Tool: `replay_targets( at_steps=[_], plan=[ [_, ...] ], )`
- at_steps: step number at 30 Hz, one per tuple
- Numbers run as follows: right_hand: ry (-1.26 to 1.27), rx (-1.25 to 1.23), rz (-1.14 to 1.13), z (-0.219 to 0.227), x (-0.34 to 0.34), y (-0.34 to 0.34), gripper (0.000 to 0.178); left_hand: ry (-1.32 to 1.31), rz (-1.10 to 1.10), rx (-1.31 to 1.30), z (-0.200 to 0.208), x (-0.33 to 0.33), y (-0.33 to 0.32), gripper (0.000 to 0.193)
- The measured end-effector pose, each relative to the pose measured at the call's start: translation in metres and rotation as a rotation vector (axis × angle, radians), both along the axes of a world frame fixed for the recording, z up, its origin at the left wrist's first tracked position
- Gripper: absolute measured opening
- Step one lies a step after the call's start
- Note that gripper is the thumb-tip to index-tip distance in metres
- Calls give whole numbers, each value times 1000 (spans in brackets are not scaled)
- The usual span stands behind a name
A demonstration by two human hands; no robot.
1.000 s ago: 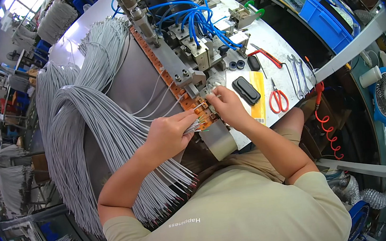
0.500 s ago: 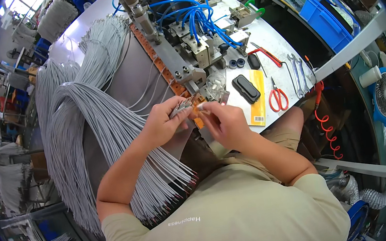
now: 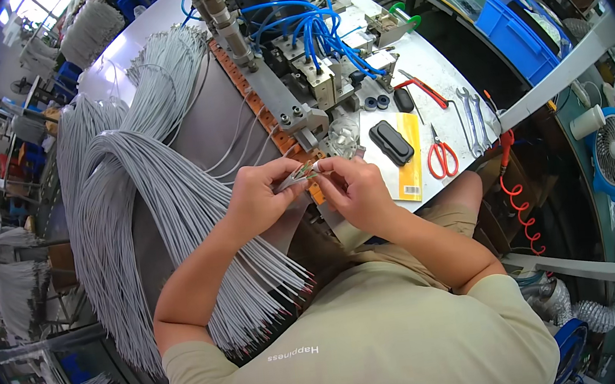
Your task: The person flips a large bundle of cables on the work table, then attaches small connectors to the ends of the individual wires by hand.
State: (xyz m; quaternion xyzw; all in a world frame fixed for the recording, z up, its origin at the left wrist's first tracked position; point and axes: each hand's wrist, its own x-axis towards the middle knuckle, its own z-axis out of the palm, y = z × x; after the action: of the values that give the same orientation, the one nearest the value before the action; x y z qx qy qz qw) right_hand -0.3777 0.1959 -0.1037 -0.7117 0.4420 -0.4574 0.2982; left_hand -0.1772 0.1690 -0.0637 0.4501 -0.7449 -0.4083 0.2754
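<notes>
Here the left hand (image 3: 259,197) and the right hand (image 3: 357,190) meet at the near edge of the table (image 3: 430,72), fingers curled, both pinching the same short bunch of grey wire ends (image 3: 304,175) between thumbs and fingertips. The bunch lies roughly level, its long axis running left to right from one hand to the other, with small coloured tips showing in the gap between the thumbs; which way the tips face is too small to tell. Just behind the hands an orange strip (image 3: 250,85) runs away up the table beside a metal machine (image 3: 297,102) fed by blue hoses (image 3: 307,21), so room ahead is tight. To the left a thick sheaf of grey wires (image 3: 150,210) drapes over the bench and crowds the left forearm. To the right lie a black case (image 3: 391,142) on a yellow card (image 3: 411,157), red scissors (image 3: 440,154) and wrenches (image 3: 472,116), near the table's right edge.
</notes>
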Motion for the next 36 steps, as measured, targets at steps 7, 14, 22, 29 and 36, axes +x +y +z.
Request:
replay_targets(
  at_steps=[7,14,22,29,36],
  plan=[
    [-144,301,77,12,-1,-3,14,-32,-45,-75,0,0,-1,23],
    [-173,388,129,16,-4,-5,13,-34,-77,-77,-3,0,-2,18],
    [48,-169,168,-8,-14,-21,14,49,-94,131,-2,2,-5,12],
    [169,-356,58,-5,-7,-26,13,-83,-36,-137,-1,0,1,18],
    [-436,446,-44,-45,-15,-41,17,-104,-65,76,18,-3,3,31]
  ],
)
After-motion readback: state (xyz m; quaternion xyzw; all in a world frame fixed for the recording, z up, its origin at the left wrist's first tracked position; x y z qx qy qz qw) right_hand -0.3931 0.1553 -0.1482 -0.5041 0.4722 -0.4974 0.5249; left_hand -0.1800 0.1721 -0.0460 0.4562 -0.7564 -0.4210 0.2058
